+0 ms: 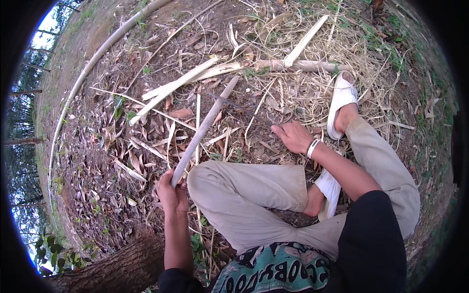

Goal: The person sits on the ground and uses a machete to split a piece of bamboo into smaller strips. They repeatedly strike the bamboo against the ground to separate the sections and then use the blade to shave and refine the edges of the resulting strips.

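Observation:
I sit on the ground with my legs in beige trousers (254, 188) folded. My left hand (171, 193) is closed around the near end of a long grey bamboo strip (205, 127) that slants up and away to the right. My right hand (293, 136), with a band on its wrist, reaches forward palm down. Its fingers curl over the near end of a thin dark knife (234, 105) lying on the leaf litter. The blade runs up-left and crosses the strip.
Split pale bamboo pieces (181, 83) and a thicker stalk (303, 64) lie ahead among dry leaves and straw. A long thin pole (93, 63) curves along the left. White sandals (340, 97) are on my feet. A tree trunk (117, 268) is at lower left.

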Demonstrator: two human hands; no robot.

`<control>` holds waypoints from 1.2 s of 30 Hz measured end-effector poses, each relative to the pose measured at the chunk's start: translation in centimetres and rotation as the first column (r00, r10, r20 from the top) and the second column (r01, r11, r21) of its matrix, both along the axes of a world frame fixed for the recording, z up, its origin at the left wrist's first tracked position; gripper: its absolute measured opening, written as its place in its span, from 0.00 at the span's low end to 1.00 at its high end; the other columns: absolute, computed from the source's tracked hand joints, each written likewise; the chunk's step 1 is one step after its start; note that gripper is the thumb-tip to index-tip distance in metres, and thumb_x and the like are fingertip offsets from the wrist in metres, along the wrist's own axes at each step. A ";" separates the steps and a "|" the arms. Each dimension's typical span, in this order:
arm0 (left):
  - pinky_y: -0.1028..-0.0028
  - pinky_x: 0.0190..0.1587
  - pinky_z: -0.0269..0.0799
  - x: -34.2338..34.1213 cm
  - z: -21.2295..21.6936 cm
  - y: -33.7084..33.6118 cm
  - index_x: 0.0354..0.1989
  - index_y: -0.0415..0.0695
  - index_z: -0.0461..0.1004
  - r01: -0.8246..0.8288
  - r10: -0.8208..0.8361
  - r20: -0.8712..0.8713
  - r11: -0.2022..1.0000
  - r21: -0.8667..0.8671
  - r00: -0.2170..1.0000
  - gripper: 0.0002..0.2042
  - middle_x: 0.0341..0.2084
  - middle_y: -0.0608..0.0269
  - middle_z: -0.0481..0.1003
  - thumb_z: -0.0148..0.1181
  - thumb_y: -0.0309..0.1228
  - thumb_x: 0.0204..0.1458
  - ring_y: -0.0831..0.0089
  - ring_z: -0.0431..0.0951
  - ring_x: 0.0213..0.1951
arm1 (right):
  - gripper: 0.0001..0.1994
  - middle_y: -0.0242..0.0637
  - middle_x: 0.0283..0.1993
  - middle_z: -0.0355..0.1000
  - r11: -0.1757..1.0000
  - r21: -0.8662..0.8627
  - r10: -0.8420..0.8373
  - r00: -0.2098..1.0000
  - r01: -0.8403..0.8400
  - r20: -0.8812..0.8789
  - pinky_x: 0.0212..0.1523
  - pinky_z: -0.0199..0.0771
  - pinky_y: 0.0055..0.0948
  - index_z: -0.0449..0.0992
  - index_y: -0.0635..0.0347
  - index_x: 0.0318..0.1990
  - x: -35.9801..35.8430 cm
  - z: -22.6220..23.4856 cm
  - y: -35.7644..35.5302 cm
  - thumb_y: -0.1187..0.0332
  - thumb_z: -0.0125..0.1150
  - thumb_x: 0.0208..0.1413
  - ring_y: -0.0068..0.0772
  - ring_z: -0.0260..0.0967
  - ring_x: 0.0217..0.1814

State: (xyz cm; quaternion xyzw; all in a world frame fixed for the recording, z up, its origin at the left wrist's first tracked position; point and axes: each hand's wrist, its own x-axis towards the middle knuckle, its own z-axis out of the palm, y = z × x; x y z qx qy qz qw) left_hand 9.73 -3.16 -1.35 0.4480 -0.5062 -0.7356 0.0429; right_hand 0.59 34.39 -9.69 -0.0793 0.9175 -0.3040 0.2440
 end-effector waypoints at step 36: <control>0.77 0.22 0.68 -0.8 0.9 1.1 0.35 0.40 0.70 -0.042 0.042 0.008 0.998 -0.043 0.999 0.03 0.25 0.64 0.71 0.52 0.27 0.56 0.76 0.70 0.21 | 0.37 0.62 0.21 0.68 0.985 -0.013 -0.173 0.984 0.173 -0.047 0.36 0.69 0.52 0.71 0.70 0.19 -3.5 -1.5 0.5 0.42 0.39 0.65 0.61 0.71 0.29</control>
